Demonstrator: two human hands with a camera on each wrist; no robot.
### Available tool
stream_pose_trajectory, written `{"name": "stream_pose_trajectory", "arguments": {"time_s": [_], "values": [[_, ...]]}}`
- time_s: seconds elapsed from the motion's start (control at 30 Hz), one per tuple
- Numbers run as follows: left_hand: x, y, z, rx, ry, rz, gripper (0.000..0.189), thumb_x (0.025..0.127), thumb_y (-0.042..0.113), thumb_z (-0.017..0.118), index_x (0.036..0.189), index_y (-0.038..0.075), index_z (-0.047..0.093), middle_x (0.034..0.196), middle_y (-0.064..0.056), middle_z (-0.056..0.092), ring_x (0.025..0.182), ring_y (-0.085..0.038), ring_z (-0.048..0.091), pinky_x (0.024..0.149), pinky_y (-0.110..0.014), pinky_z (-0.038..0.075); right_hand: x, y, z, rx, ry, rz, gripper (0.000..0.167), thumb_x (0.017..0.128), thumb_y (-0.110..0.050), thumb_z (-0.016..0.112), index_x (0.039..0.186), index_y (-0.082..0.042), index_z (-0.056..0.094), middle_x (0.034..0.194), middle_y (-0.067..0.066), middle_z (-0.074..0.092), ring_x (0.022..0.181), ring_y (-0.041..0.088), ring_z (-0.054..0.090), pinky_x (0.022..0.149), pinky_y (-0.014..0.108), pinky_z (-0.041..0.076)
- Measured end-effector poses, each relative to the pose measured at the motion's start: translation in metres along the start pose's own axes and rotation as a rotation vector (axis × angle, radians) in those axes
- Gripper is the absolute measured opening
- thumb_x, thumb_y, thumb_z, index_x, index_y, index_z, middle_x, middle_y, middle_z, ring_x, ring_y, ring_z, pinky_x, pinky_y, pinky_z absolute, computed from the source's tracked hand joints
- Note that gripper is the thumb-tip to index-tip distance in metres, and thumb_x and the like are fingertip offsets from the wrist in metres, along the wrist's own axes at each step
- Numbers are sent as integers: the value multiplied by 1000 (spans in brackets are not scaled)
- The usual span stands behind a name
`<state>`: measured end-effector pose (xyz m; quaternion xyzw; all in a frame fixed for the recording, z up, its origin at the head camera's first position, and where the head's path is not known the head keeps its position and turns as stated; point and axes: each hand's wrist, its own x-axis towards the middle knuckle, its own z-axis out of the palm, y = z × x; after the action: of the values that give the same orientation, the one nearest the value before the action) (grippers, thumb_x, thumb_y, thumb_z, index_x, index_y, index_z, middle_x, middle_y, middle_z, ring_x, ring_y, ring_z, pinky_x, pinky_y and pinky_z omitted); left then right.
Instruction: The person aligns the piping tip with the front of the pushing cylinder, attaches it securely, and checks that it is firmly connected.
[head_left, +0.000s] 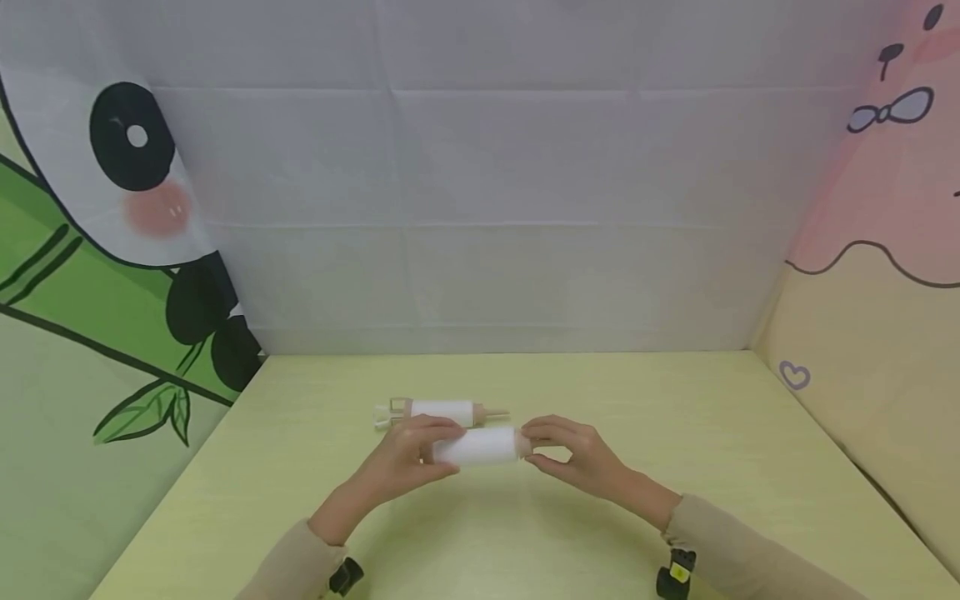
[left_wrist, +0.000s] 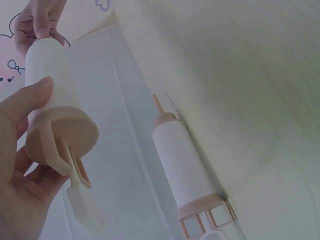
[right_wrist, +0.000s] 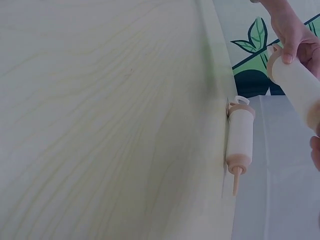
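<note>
A large white plunger syringe (head_left: 480,447) with beige end caps is held crosswise over the table by both hands. My left hand (head_left: 411,454) grips its barrel at the left end, thumb along the side. In the left wrist view, the beige frame (left_wrist: 55,150) and white plunger (left_wrist: 82,202) stick out beyond that hand. At the opposite end, the fingers of my right hand (head_left: 581,454) pinch the beige tip cap (head_left: 524,444); its nozzle is hidden by them. Just behind lies a second, matching syringe (head_left: 444,411), its thin beige nozzle (head_left: 495,413) pointing right.
The pale yellow wooden table (head_left: 637,517) reaches back to a white cloth wall (head_left: 510,183). Printed cloth panels stand on both sides, a panda with bamboo (head_left: 90,242) left and a pink figure (head_left: 885,183) right.
</note>
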<state>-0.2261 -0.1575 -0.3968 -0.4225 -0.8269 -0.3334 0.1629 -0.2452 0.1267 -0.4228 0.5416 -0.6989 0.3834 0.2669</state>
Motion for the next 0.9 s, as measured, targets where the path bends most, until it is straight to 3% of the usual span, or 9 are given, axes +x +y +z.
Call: {"name": "stream_pose_trajectory", "arguments": {"time_s": [0.13,0.37,0.53,0.77,0.9], "values": [[0,0,3,27,6,22,42,65,6,80,104,0,65,101,-16,63,76,-17,57,51,-9,45,-1,1,-1,37,-32,40,41,67,7,74,105,3,59,98,14,63,84,21,65,69,25,54],[0,-1,7,40,18,24,44,63,6,81,103,-1,65,101,-15,63,75,-16,57,51,-8,45,-6,2,-3,16,-91,124,31,81,-8,68,109,-1,57,102,9,62,89,17,63,74,20,52],[-2,-2,9,40,22,28,43,62,6,81,102,-1,65,100,-15,63,76,-17,57,51,-8,45,-8,-1,-3,1,-114,177,27,84,-12,64,109,-2,57,101,7,62,89,15,62,73,22,52],[-3,-5,8,-2,-33,-16,42,64,5,80,102,-2,65,101,-17,63,82,-24,59,54,-10,47,-8,1,-1,22,-108,114,27,81,-4,67,106,-3,57,100,7,61,91,17,62,74,21,52],[-4,-7,5,-21,-42,-34,41,64,6,80,102,-1,66,101,-15,65,87,-26,60,58,-18,51,-7,1,0,-2,-79,67,30,77,0,69,106,-2,59,104,10,60,91,20,62,75,19,51]]}}
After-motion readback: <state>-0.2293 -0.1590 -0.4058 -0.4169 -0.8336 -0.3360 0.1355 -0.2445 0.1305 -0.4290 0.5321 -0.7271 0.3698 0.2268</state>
